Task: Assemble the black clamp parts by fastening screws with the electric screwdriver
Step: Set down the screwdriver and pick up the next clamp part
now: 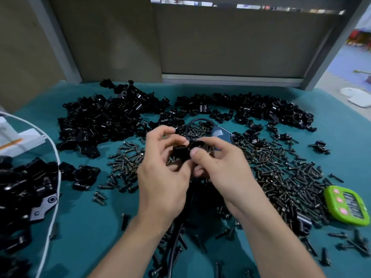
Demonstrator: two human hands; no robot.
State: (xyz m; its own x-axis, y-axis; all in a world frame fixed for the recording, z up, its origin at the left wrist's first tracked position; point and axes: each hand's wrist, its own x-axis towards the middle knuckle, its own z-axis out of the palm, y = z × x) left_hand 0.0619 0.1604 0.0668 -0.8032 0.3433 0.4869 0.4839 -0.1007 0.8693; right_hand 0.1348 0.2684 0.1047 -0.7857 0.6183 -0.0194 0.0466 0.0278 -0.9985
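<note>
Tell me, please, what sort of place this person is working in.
Probably a factory or workshop assembly bench: heaps of black clamp parts, hundreds of loose screws on the teal table cover, and an electric screwdriver lying among them.

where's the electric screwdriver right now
In the head view the electric screwdriver lies on the teal table just beyond the right hand, among loose screws.

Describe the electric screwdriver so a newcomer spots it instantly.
On the teal table, look just beyond the right hand, amid the loose screws. The electric screwdriver lies there: the only blue-grey body among black parts, with a black cable looping from it.
</note>
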